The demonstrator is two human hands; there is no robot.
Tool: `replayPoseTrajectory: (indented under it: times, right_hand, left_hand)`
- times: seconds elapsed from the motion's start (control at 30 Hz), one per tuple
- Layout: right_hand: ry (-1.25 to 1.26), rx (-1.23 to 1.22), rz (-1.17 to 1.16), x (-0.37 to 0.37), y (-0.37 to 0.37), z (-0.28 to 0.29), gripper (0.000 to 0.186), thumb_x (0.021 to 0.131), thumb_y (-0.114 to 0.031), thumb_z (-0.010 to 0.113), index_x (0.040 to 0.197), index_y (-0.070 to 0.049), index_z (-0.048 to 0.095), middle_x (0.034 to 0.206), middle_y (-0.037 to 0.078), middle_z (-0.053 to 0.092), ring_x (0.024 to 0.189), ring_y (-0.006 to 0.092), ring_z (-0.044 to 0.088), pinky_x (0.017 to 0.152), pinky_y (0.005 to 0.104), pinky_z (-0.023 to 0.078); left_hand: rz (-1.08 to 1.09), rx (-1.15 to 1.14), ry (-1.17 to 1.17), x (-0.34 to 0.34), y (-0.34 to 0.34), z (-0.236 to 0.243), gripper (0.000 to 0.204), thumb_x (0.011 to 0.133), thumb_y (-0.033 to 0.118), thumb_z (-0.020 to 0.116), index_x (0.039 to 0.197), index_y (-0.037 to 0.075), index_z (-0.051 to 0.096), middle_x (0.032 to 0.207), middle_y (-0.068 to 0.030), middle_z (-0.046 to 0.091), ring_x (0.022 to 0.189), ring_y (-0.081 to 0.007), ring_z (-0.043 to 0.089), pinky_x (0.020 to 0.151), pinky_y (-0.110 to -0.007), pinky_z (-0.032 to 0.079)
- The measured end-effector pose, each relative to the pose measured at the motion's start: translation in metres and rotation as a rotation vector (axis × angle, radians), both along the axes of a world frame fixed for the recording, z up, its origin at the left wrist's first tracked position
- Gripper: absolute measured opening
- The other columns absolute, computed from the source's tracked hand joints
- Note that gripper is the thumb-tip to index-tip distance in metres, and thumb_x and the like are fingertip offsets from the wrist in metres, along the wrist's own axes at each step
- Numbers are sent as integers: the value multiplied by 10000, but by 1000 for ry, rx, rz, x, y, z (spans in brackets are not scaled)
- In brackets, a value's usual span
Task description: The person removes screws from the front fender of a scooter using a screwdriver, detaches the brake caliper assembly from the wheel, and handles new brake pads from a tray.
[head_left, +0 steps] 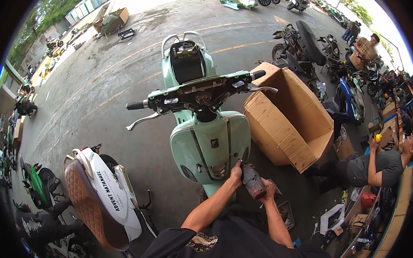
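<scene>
A mint-green scooter (195,143) stands in front of me, its handlebar (200,93) uncovered and its seat off. My right hand (268,193) is wrapped around the handle of a worn dark power drill (253,181). The drill's nose points at the lower right of the scooter's front panel. Beside that nose, my left hand (236,170) is closed, fingertips together close to the panel. Whatever those fingers pinch is too small to make out. Part of the drill's grip is hidden by my right hand.
A large open cardboard box (290,121) stands just right of the scooter. At left is a white scooter (106,191) with a brown seat. A person in a grey shirt (369,168) is at the right, near cluttered shelves. Stripped motorbikes (303,43) lie at back right.
</scene>
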State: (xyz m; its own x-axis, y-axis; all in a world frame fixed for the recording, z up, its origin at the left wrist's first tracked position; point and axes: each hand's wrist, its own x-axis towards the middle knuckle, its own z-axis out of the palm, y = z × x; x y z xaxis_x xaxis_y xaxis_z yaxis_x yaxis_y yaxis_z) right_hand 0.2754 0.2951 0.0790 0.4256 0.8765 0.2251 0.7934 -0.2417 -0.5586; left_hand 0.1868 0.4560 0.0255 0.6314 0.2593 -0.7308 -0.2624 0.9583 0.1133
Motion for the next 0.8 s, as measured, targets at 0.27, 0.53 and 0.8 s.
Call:
replayPoseTrajectory:
  times: [0.27,0.53,0.8]
  right_hand:
    - [191,-310,141,-46,-18,29,488,616,-302,837,1011,-58,688,913,143,724,845,379,700,733,451,552]
    - [187,-313,215,-120,43,25,575,596,-313,857,1080,-71,664,983,146,717,923,374,697,778,476,550]
    - [58,-501,123,-156,53,35,596,595,-210,855,1147,-114,653,1036,144,708,963,359,694,780,487,548]
  left_hand:
    - [206,-33,94,-75,-44,25,324,1081,355,315,1089,101,515,963,-157,696,860,-321,671,808,-492,576]
    - [279,-108,0,-168,16,8,331,1073,332,287,1102,87,509,896,-132,697,769,-309,654,742,-497,573]
    - [222,-42,-25,-188,31,2,317,1067,308,307,1063,95,543,909,-121,699,789,-304,659,754,-465,568]
